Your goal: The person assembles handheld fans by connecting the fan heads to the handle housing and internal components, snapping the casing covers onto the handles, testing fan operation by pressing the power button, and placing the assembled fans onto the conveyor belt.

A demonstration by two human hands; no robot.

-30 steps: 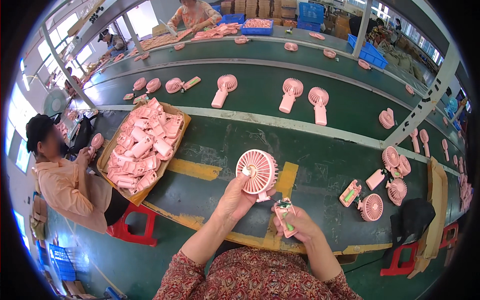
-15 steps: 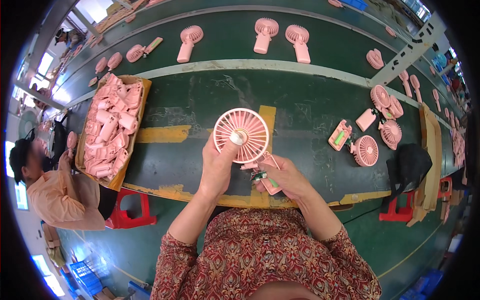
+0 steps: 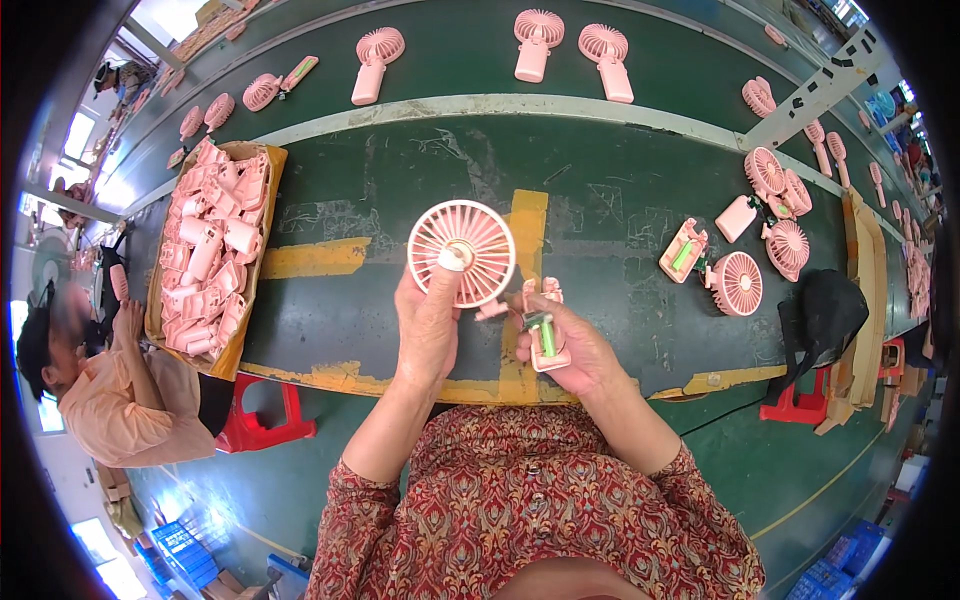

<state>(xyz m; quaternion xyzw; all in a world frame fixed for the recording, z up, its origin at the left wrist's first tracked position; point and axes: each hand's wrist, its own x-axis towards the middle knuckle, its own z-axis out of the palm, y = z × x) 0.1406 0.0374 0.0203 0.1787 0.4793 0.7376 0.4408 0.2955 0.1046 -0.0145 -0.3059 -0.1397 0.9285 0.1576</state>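
In front of me, my left hand (image 3: 428, 322) grips a round pink fan head (image 3: 462, 232), its thumb pressed on the pale hub. Just below and to the right, my right hand (image 3: 580, 352) is closed on an opened pink fan handle shell (image 3: 551, 360). A green battery (image 3: 545, 337) and a small dark circuit board show inside that shell. The fan head's short neck (image 3: 491, 310) sits close to the top of the shell, and whether wires join them I cannot make out.
A carton of pink shell parts (image 3: 268, 200) stands at the left. Several part-built fans (image 3: 738, 284) lie at the right beside a black bag (image 3: 820, 325). Finished-looking pink fans (image 3: 368, 82) rest on the green belt beyond the pale rail (image 3: 430, 112). A co-worker (image 3: 125, 405) sits at far left.
The fan head has moved slightly left and up, away from the handle shell. My right hand has turned the shell, so its green battery and inside show more.
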